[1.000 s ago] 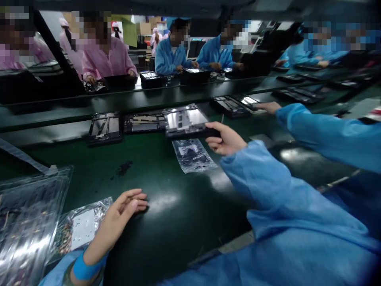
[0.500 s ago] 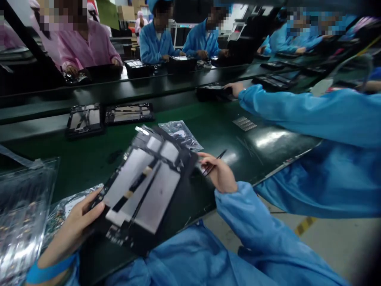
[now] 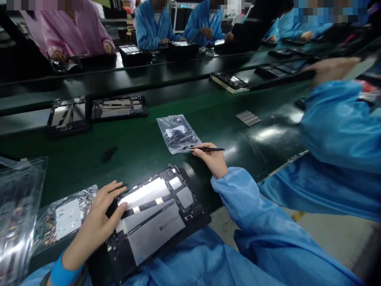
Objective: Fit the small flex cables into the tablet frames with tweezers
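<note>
Left hand (image 3: 98,222) lies flat on the open tablet (image 3: 154,216) — right hand (image 3: 211,159) pinches tweezers (image 3: 206,149) just beside the parts bag (image 3: 177,133).

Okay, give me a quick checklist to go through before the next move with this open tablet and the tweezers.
1. Open tablet lying flat at the near edge of the green belt: ok, though its near corner overhangs the edge.
2. Left hand steadying it: ok, fingers rest on its left end.
3. Right hand gripping the tweezers: ok, tips point toward the small parts bag.
4. Part held in the tweezer tips: cannot tell, too small.
5. Parts bag within reach: ok, just beyond the right hand.
6. Neighbour's sleeve clear of the tablet: ok, well to the right.
</note>
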`<move>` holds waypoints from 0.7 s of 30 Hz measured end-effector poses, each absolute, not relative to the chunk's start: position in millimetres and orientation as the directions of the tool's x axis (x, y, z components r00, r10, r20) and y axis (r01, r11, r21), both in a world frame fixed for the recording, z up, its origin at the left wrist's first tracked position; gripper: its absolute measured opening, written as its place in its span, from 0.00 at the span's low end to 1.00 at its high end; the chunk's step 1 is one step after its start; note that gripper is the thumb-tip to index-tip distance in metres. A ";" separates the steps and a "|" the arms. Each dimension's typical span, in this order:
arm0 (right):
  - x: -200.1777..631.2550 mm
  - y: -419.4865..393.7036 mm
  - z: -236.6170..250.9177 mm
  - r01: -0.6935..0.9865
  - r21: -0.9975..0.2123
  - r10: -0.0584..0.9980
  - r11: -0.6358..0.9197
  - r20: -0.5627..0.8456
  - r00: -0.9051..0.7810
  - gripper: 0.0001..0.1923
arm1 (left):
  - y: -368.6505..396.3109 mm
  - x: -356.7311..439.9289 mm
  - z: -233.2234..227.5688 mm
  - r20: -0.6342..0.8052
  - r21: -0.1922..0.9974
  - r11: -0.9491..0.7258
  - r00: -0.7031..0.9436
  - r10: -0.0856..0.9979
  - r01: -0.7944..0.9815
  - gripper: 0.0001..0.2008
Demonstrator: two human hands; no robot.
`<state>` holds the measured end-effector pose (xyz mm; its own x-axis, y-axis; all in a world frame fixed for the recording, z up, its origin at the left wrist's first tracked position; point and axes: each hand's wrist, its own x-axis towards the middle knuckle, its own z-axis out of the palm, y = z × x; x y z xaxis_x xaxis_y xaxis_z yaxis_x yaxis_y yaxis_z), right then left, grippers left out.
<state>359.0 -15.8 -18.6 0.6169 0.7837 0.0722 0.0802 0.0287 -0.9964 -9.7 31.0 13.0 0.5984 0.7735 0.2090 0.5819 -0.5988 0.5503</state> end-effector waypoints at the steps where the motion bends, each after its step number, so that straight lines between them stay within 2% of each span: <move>1: 360.1 -13.6 -20.0 0.121 -0.992 0.778 0.028 0.097 0.620 0.18 | 30.5 -8.3 11.9 0.185 0.548 -0.602 0.617 0.765 0.581 0.17; 4: 362.4 -7.3 -25.1 0.220 -0.975 0.769 0.027 0.161 0.619 0.14 | 30.5 -6.6 10.2 0.120 0.545 -0.577 0.624 0.772 0.608 0.18; 8: 363.8 -1.4 -31.1 0.284 -0.959 0.772 0.024 0.198 0.604 0.12 | 31.0 -6.3 11.5 0.104 0.566 -0.553 0.612 0.784 0.612 0.18; 21: 364.9 0.8 -33.3 0.311 -0.950 0.781 0.007 0.199 0.592 0.12 | 29.7 -11.0 5.1 0.163 0.542 -0.609 0.639 0.752 0.579 0.16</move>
<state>364.9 0.8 -33.3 0.5922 0.7807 0.1992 0.3111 0.0065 -0.9504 -11.0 29.7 5.1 0.6388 0.7518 0.1634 0.5787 -0.6095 0.5419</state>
